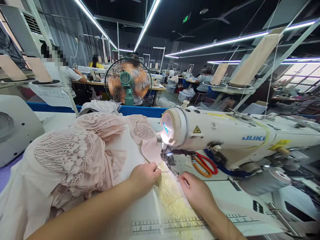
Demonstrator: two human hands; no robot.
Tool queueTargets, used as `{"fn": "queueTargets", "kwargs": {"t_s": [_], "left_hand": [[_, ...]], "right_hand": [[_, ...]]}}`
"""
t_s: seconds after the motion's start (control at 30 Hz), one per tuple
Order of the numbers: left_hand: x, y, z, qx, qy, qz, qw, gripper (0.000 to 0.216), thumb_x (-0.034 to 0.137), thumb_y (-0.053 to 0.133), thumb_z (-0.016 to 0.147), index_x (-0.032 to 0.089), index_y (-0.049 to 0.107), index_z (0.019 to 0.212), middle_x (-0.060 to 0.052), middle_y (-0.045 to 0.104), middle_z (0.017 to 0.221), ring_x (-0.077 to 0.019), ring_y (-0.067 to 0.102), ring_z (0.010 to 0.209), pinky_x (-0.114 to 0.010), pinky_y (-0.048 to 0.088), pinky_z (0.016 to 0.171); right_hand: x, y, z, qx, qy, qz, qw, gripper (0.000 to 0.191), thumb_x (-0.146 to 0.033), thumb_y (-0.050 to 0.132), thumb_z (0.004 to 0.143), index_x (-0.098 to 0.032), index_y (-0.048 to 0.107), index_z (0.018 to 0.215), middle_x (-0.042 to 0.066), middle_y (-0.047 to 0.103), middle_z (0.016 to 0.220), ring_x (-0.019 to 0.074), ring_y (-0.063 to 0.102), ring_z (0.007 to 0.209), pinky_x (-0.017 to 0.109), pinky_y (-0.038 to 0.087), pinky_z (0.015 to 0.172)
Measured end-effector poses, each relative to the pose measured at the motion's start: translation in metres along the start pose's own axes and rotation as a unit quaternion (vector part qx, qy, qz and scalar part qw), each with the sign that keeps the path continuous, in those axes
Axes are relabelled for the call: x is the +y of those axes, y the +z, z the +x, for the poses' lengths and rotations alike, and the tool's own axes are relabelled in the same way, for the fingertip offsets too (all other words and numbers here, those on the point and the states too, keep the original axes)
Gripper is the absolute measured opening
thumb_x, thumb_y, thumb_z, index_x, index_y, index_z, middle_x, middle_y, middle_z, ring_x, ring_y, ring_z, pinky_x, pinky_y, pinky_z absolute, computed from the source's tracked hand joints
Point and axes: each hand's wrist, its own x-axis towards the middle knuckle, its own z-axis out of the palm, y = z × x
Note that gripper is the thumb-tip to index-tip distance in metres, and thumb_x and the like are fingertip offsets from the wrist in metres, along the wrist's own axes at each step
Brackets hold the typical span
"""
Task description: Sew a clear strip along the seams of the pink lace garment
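Your left hand (145,178) and right hand (195,191) sit apart, one on either side of the sewing area. On the left, thumb and forefinger are drawn together, though whether they pinch any cloth you cannot tell from here; on the right, the fingertips are bent close to a narrow pale edge, and their grip is too small to make out. Between and beyond them, the pale pink cloth (151,151) lies on the machine bed, running up to the needle area of the sewing machine (215,130).

To do this well, you would probably want light, even tension from both sides, the cloth flat and the fingertips clear of the needle (your left thumb looks rather near it). Guide rather than tug, since thin fabric likely puckers easily.

Your left forearm slants in from the lower left, wrist fairly straight, knuckles up; your right reaches in from the lower right, its fingers turned inward. Below the hands runs a yellowed glossy patch (172,193) over a printed ruler (150,226). Farther out, scissors (203,165) lie beyond your right hand, and a lace pile (75,156) rises left.
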Motion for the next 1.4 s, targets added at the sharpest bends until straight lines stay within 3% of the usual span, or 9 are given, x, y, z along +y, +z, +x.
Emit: {"fn": "queueTargets", "kwargs": {"t_s": [0.17, 0.33, 0.63, 0.83, 1.03, 1.2, 1.4], "left_hand": [[0.007, -0.007, 0.009, 0.006, 0.043, 0.069, 0.997, 0.029, 0.023, 0.032, 0.095, 0.017, 0.061, 0.092, -0.006, 0.058, 0.080, -0.0181, 0.054, 0.068, -0.028, 0.030, 0.050], [0.007, 0.004, 0.016, 0.038, 0.117, 0.138, 0.983, 0.020, 0.016, 0.044, 0.088, 0.017, 0.063, 0.090, -0.006, 0.056, 0.079, -0.0181, 0.054, 0.065, -0.027, 0.031, 0.047], [0.005, 0.021, 0.027, 0.062, 0.123, 0.133, 0.982, 0.019, 0.017, 0.043, 0.089, 0.019, 0.062, 0.087, -0.004, 0.055, 0.074, -0.0174, 0.052, 0.062, -0.028, 0.027, 0.045], [0.009, 0.011, 0.022, 0.029, 0.123, 0.142, 0.982, 0.020, 0.013, 0.043, 0.088, 0.017, 0.062, 0.094, -0.006, 0.057, 0.078, -0.0185, 0.054, 0.067, -0.027, 0.031, 0.047], [0.009, 0.000, 0.016, 0.005, 0.098, 0.137, 0.986, 0.022, 0.006, 0.046, 0.082, 0.014, 0.061, 0.096, -0.008, 0.058, 0.083, -0.0205, 0.057, 0.068, -0.028, 0.035, 0.048], [0.005, 0.000, 0.018, 0.012, 0.080, 0.128, 0.989, 0.022, 0.003, 0.048, 0.078, 0.014, 0.061, 0.093, -0.009, 0.059, 0.083, -0.0199, 0.057, 0.067, -0.028, 0.036, 0.048], [0.000, 0.001, 0.023, 0.015, 0.064, 0.125, 0.990, 0.021, 0.007, 0.048, 0.080, 0.015, 0.062, 0.093, -0.008, 0.059, 0.085, -0.0205, 0.057, 0.070, -0.028, 0.035, 0.048]], "right_hand": [[-0.002, 0.002, 0.006, 0.026, -0.016, 0.017, 0.999, 0.025, -0.038, 0.039, 0.081, -0.024, 0.042, 0.060, 0.001, 0.059, 0.062, 0.0186, 0.054, 0.059, 0.026, 0.035, 0.053], [0.002, 0.004, 0.004, 0.057, -0.007, 0.031, 0.998, 0.022, -0.039, 0.043, 0.078, -0.025, 0.041, 0.062, 0.000, 0.057, 0.056, 0.0186, 0.053, 0.053, 0.026, 0.035, 0.048], [0.006, 0.010, 0.005, 0.058, 0.004, 0.046, 0.997, 0.025, -0.043, 0.045, 0.079, -0.025, 0.039, 0.063, -0.002, 0.054, 0.054, 0.0170, 0.050, 0.049, 0.025, 0.034, 0.046], [0.003, 0.006, 0.001, 0.047, 0.011, 0.049, 0.998, 0.025, -0.043, 0.046, 0.079, -0.025, 0.044, 0.062, -0.002, 0.056, 0.055, 0.0171, 0.052, 0.051, 0.025, 0.035, 0.047], [0.003, 0.003, -0.001, 0.055, 0.036, 0.046, 0.997, 0.022, -0.045, 0.047, 0.076, -0.025, 0.055, 0.076, 0.002, 0.070, 0.076, 0.0218, 0.064, 0.068, 0.028, 0.044, 0.053], [0.008, 0.006, -0.001, 0.089, 0.008, 0.034, 0.995, 0.022, -0.043, 0.045, 0.076, -0.024, 0.056, 0.077, 0.005, 0.069, 0.079, 0.0231, 0.064, 0.072, 0.031, 0.046, 0.057], [0.010, 0.010, 0.002, 0.078, 0.013, 0.050, 0.996, 0.024, -0.042, 0.043, 0.078, -0.024, 0.057, 0.082, 0.006, 0.070, 0.083, 0.0248, 0.066, 0.078, 0.034, 0.049, 0.062]]}}
